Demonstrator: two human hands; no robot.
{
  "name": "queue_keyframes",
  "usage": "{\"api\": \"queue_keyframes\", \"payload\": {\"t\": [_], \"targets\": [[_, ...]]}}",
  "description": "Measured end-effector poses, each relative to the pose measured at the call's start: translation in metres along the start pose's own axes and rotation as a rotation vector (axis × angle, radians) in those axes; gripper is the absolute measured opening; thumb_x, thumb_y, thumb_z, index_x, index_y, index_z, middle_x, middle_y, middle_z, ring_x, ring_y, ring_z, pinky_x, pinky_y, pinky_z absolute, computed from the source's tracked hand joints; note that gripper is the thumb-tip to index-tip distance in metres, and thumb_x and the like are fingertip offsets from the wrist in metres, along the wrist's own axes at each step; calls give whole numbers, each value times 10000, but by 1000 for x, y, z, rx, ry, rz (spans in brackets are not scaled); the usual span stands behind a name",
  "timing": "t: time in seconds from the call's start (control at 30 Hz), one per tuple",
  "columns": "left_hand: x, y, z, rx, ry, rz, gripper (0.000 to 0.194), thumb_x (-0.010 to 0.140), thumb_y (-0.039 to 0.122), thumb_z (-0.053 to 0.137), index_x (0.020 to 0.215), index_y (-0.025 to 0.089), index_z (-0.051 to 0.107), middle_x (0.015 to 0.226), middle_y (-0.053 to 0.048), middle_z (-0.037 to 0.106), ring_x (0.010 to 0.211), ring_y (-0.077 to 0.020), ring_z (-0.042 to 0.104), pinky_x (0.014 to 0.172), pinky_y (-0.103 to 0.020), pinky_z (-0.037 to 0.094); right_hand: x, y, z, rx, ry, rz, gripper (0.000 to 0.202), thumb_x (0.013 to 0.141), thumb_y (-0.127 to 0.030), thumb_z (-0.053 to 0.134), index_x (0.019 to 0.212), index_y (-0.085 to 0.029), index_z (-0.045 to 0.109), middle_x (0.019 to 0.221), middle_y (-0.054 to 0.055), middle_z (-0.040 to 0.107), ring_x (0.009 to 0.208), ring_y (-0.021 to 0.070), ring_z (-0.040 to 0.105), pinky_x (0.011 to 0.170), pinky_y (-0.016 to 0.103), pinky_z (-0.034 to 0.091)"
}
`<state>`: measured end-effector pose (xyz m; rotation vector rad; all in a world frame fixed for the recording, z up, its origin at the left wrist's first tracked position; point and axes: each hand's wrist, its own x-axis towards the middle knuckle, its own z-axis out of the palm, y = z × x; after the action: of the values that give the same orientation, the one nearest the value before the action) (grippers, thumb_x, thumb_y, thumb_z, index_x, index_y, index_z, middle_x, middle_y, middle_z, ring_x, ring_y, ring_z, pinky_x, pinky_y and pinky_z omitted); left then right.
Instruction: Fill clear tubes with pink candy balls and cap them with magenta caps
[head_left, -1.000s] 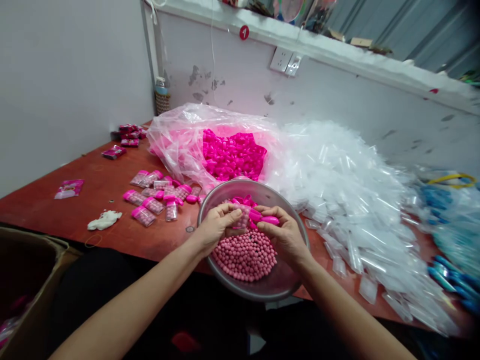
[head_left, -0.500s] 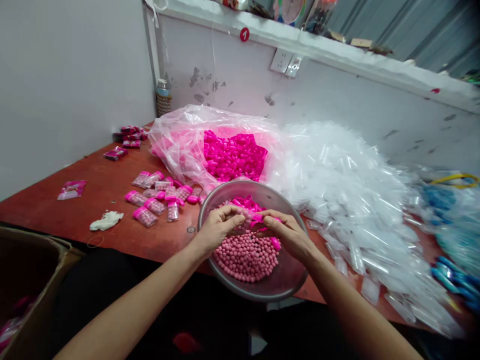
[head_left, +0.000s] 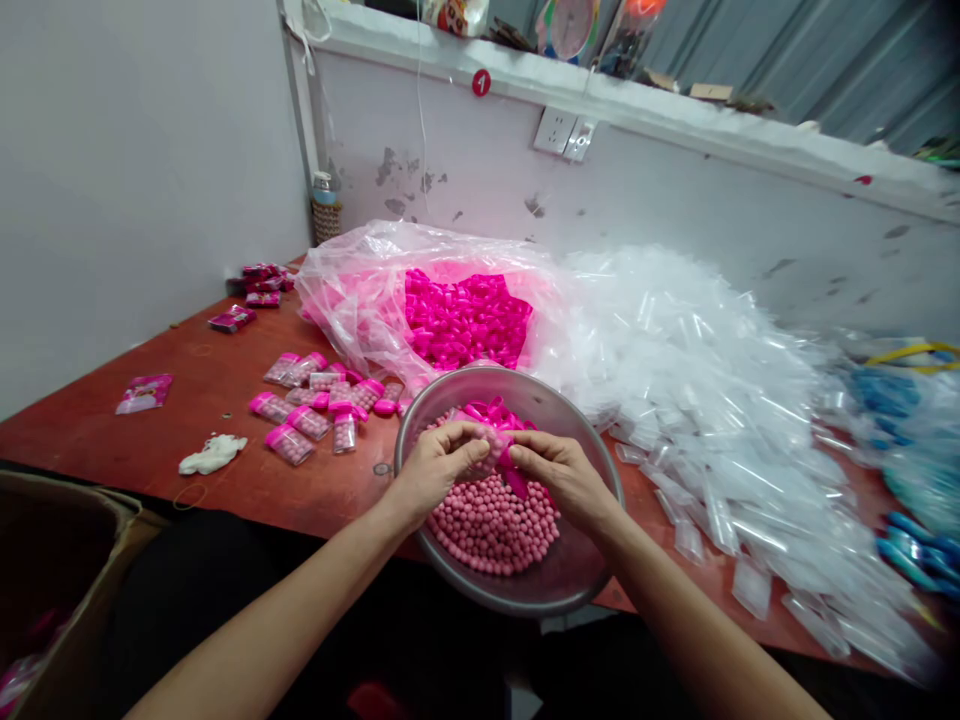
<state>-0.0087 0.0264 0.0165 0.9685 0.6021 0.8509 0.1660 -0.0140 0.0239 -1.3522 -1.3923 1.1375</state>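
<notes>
Above the metal bowl, my left hand grips a small clear container with pink beads inside. At its right end, my right hand pinches a bright pink cap. The two hands nearly meet, and their fingers partly cover the container. Below them, pink beads and more pink caps lie in the bowl. Several filled containers with pink caps rest on the red table to the left.
Behind the bowl lies a plastic bag of pink caps. A large heap of clear empty containers covers the right side. White cloth and a pink packet sit at left, above a cardboard box.
My hands have drawn closer together at the container, and the pink cap now hangs tilted downward under my right fingers. The view has shifted slightly.
</notes>
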Motion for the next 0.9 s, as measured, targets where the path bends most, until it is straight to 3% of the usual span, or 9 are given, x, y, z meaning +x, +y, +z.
{"api": "queue_keyframes", "payload": {"t": [0.1, 0.27, 0.33, 0.4, 0.53, 0.63, 0.73, 0.83, 0.9], "targets": [[-1, 1, 0, -14, -10, 11, 286, 652, 329, 716, 841, 124, 650, 774, -16, 612, 715, -126, 564, 697, -272, 486, 2, 2, 0, 61, 24, 5, 269, 739, -362, 644, 915, -160, 670, 754, 11, 659, 634, 118, 559, 614, 240, 434], [-1, 1, -1, -54, -35, 24, 253, 676, 313, 703, 840, 130, 646, 783, -15, 607, 720, -118, 567, 701, -257, 480, 1, -1, 6, -237, 325, -164, 246, 737, -340, 648, 923, -179, 649, 875, 39, 662, 790, 169, 592, 732, 280, 453], [0, 0, -1, -56, -44, 27, 247, 682, 307, 700, 850, 135, 645, 779, -11, 601, 709, -111, 562, 694, -251, 481, 0, -3, 10, -267, 291, -225, 227, 745, -311, 645, 939, -194, 647, 913, 38, 658, 848, 176, 591, 782, 289, 450], [0, 0, -2, -64, -48, 29, 237, 693, 311, 691, 853, 142, 641, 780, -6, 597, 707, -110, 558, 696, -257, 482, -2, -3, 13, -153, 217, -200, 205, 751, -290, 644, 935, -201, 649, 909, 26, 655, 848, 159, 592, 782, 273, 454], [-3, 1, -1, -74, -84, 14, 249, 684, 309, 697, 852, 136, 636, 784, -8, 589, 714, -114, 553, 711, -265, 472, 1, 2, 11, 299, 25, 17, 139, 747, -283, 652, 853, -198, 624, 713, -31, 616, 540, 72, 551, 569, 217, 465], [-4, 1, 0, -35, -137, 9, 240, 694, 308, 687, 851, 135, 631, 775, -6, 580, 712, -116, 549, 702, -254, 456, 4, 4, 3, 441, -88, 132, 213, 709, -256, 688, 894, -204, 598, 729, -26, 627, 521, 75, 562, 519, 208, 461], [-3, -1, -1, 108, -125, 83, 202, 736, 293, 642, 855, 130, 636, 771, -9, 582, 723, -117, 538, 695, -232, 432, 4, -2, -8, 274, -42, 62, 355, 698, -232, 699, 1032, -218, 581, 803, -1, 652, 711, 122, 621, 625, 227, 488], [-3, -3, -3, 314, -103, 179, 191, 776, 267, 591, 884, 125, 658, 816, -29, 621, 778, -140, 549, 730, -234, 418, -2, -15, -15, -14, 71, -192, 318, 751, -241, 645, 1064, -223, 592, 914, 20, 654, 834, 146, 615, 735, 259, 490], [-3, -5, -5, 420, -107, 223, 218, 796, 272, 561, 926, 137, 671, 870, -41, 648, 830, -167, 566, 762, -250, 420, -6, -25, -15, -250, 58, -348, 297, 783, -227, 607, 1080, -226, 594, 977, 38, 644, 871, 161, 606, 774, 282, 482]]}}
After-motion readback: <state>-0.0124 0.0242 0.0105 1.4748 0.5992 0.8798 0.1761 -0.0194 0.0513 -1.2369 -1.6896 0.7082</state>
